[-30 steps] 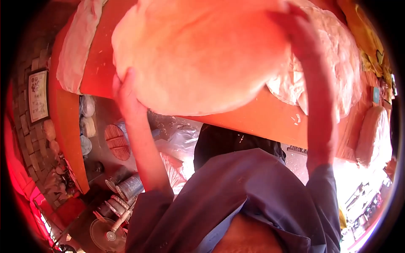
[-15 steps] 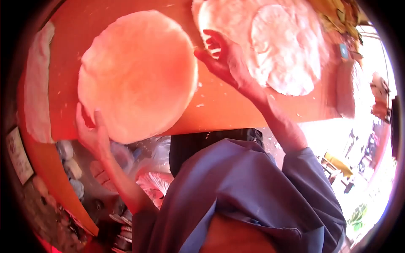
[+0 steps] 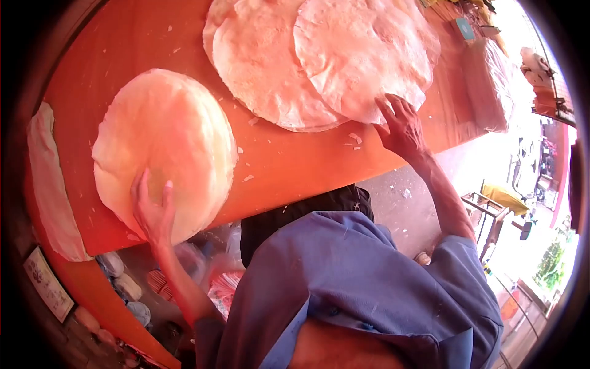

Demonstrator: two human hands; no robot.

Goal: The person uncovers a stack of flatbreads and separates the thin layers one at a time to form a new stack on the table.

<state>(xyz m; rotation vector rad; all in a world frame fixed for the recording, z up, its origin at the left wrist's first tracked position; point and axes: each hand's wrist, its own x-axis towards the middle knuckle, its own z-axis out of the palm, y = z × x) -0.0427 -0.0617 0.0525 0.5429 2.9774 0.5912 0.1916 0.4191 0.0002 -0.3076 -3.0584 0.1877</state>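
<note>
My left hand (image 3: 153, 212) lies on the near part of a stack of pale, thin, round flatbread-like sheets (image 3: 175, 135), fingers stretched and thumb apart. The layered edge of this stack shows on its right side. To the right, my right hand (image 3: 402, 130) has its fingers spread at the near edge of another round sheet (image 3: 362, 61). Its fingertips touch that sheet, and the thumb is by the rim. This sheet overlaps a second group of wide, bumpy round sheets (image 3: 258, 80) lying flat on the orange table (image 3: 276, 163).
A long pale roll (image 3: 56, 184) lies along the table's left end. A wrapped bundle (image 3: 485, 86) sits at the right end near a small blue box (image 3: 463, 28). Pale flakes dot the tabletop. A wooden stool (image 3: 488, 212) stands on the floor at right.
My right hand has moved right and down to the near edge of the right-hand sheets. My left hand has slid from the left stack's rim onto its top. The view has shifted.
</note>
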